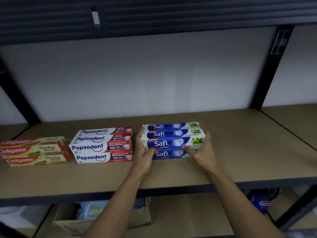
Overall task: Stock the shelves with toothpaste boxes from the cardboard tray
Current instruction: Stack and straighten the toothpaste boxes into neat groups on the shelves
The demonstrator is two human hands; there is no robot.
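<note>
While left hand (143, 152) and right hand (203, 149) clasp four Safi boxes (171, 134) — four Pepsodent boxes (103, 145) beside.

Toothpaste stacks: three. Colgate stack (34, 151) shows three logo panels; Pepsodent stack (103, 146), four; Safi stack (171, 134), four. Hidden boxes cannot be counted. Hands: two, left hand (145, 155) and right hand (202, 152). Tray (65, 219): one.
</note>
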